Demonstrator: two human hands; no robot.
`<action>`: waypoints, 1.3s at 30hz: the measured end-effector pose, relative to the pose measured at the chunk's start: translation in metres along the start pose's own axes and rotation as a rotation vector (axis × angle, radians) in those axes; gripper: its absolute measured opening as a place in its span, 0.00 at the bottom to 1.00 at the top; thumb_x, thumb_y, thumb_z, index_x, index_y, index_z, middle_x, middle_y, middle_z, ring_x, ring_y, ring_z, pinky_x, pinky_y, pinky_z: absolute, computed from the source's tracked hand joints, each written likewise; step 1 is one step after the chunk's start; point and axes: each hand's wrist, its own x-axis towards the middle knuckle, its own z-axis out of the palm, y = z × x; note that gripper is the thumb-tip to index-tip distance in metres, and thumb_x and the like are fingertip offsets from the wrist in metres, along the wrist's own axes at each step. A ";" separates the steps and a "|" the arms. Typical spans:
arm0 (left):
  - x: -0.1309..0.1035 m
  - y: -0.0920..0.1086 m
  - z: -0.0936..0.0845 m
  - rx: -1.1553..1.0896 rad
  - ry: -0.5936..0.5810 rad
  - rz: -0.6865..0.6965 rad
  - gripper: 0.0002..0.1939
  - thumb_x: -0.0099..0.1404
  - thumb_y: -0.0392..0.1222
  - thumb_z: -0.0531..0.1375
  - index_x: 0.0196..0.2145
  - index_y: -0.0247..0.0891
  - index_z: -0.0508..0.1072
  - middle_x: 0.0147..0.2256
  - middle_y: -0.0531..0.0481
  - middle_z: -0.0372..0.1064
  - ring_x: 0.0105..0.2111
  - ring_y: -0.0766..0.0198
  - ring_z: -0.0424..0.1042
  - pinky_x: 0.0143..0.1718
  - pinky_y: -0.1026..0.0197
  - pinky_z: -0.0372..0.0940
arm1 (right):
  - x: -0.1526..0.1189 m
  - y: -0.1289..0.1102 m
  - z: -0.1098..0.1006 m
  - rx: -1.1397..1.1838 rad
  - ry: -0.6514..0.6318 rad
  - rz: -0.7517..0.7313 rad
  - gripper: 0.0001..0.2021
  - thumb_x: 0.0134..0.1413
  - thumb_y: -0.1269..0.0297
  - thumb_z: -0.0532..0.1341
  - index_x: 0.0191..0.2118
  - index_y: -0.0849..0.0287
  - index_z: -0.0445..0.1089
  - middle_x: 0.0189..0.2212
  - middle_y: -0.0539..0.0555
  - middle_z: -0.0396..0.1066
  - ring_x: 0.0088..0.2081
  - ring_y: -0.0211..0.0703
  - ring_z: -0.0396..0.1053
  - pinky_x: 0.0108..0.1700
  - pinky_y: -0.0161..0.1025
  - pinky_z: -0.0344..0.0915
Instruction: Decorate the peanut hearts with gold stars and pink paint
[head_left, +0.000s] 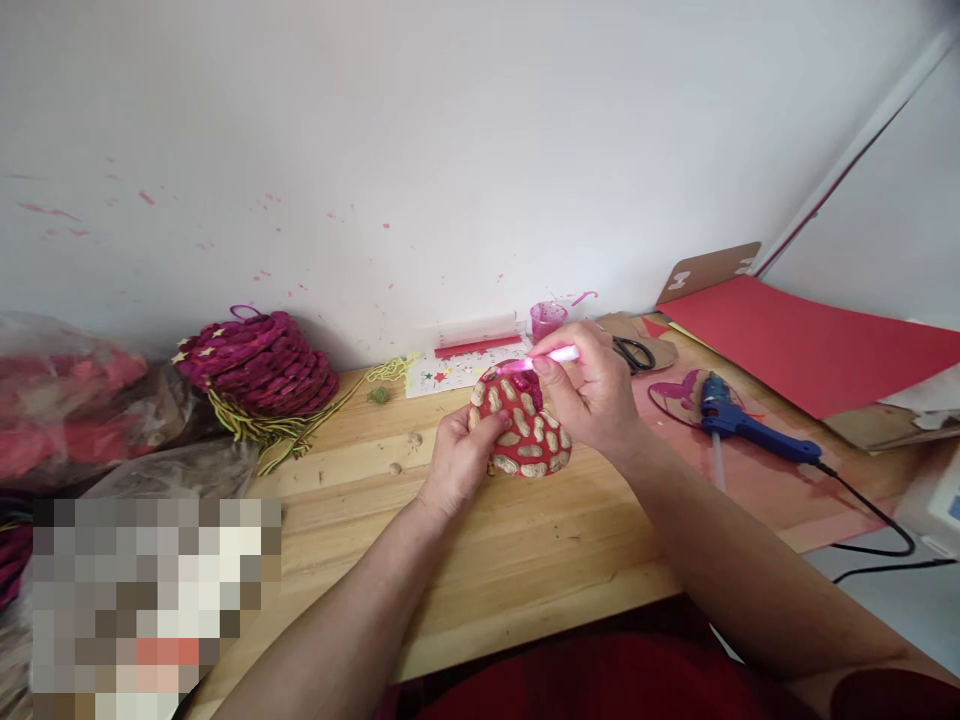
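Note:
A red rounded craft piece (538,432) covered in peanut shells is held above the wooden table. My left hand (466,447) grips its left edge, the thumb lying over the front. In my right hand (594,392) a white-handled paintbrush (561,354) is pinched between thumb and fingers. The brush's pink tip touches or hovers at the top of the piece; I cannot tell which. Some shells at the upper right are painted magenta. Behind my right hand stands a clear cup (548,318) stained with magenta paint.
A blue glue gun (761,430) with a black cord lies at right, near black-handled scissors (636,354) and red card (817,335). A magenta peanut-covered craft piece (259,365) with yellow cords sits at left beside plastic bags (71,390). Paper with stickers (450,372) lies by the paint-splashed wall.

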 end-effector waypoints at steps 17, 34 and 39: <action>-0.001 -0.003 -0.004 0.342 0.050 0.184 0.13 0.60 0.50 0.66 0.28 0.37 0.74 0.25 0.52 0.72 0.26 0.64 0.66 0.29 0.63 0.64 | 0.000 0.000 -0.001 0.047 0.004 0.025 0.03 0.69 0.63 0.60 0.40 0.53 0.70 0.36 0.52 0.78 0.40 0.47 0.74 0.46 0.49 0.64; -0.002 -0.005 -0.007 0.551 0.065 0.287 0.16 0.63 0.50 0.62 0.24 0.40 0.65 0.22 0.58 0.59 0.24 0.67 0.56 0.28 0.64 0.56 | 0.002 -0.009 -0.005 -0.007 -0.011 -0.063 0.02 0.67 0.65 0.61 0.40 0.53 0.70 0.34 0.52 0.78 0.39 0.47 0.73 0.46 0.50 0.62; -0.002 -0.004 -0.006 0.553 0.063 0.280 0.15 0.63 0.50 0.61 0.25 0.40 0.66 0.22 0.58 0.59 0.24 0.67 0.56 0.28 0.63 0.56 | 0.002 -0.011 -0.005 -0.054 0.007 -0.090 0.02 0.66 0.67 0.61 0.40 0.53 0.70 0.34 0.52 0.79 0.40 0.48 0.73 0.47 0.51 0.62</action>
